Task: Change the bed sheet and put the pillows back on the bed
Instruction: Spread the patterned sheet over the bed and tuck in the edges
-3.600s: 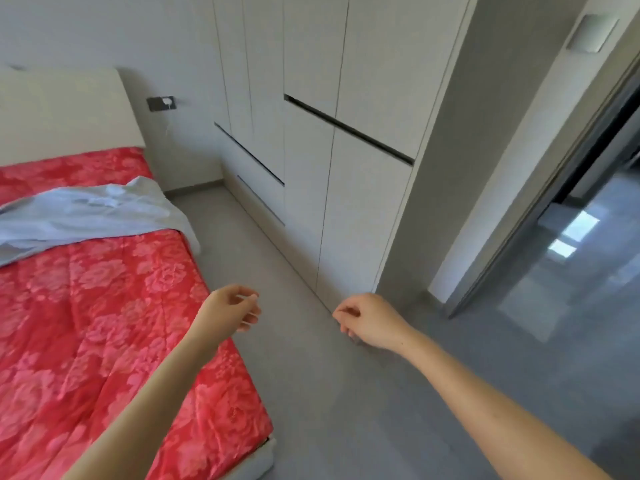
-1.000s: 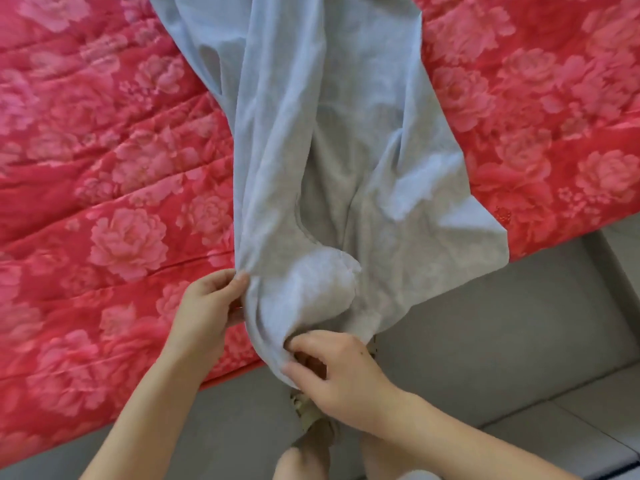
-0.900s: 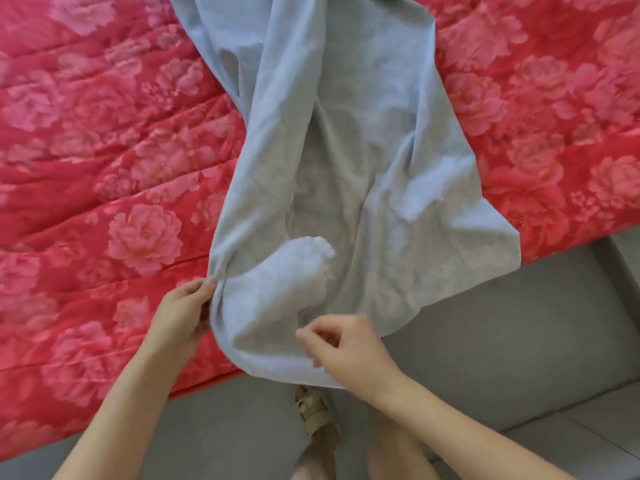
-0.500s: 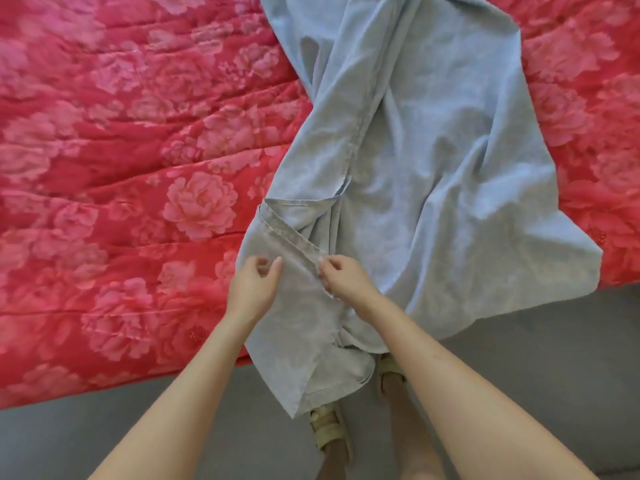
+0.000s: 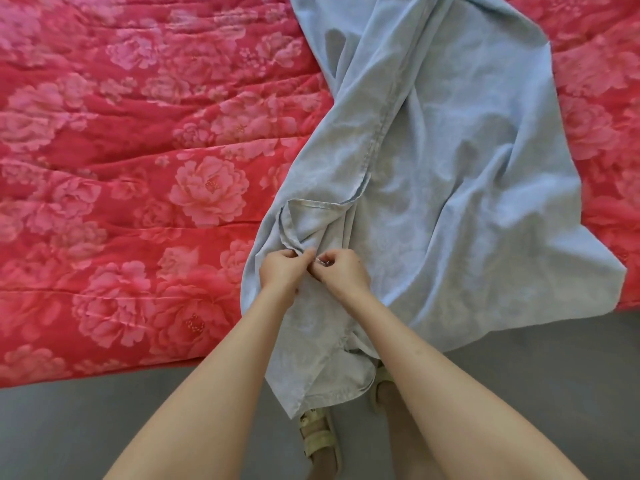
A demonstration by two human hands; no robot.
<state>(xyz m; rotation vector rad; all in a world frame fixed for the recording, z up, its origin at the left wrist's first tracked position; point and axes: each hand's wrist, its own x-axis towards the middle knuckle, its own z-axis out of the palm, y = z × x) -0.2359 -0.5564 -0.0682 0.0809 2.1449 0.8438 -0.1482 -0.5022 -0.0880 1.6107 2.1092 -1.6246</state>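
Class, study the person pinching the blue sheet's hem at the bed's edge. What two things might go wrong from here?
1. The blue sheet hangs past the edge of the red quilt, down by the sandal; a step may trap it and cause a trip.
2. The left hand and right hand pinch one spot close together while the sheet lies twisted; a pull may bunch it further, not spread it.

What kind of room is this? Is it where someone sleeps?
Most likely a bedroom: a red flowered quilt is spread out flat, and a light blue sheet, pinched by the left hand and right hand, hangs off it toward the grey floor.
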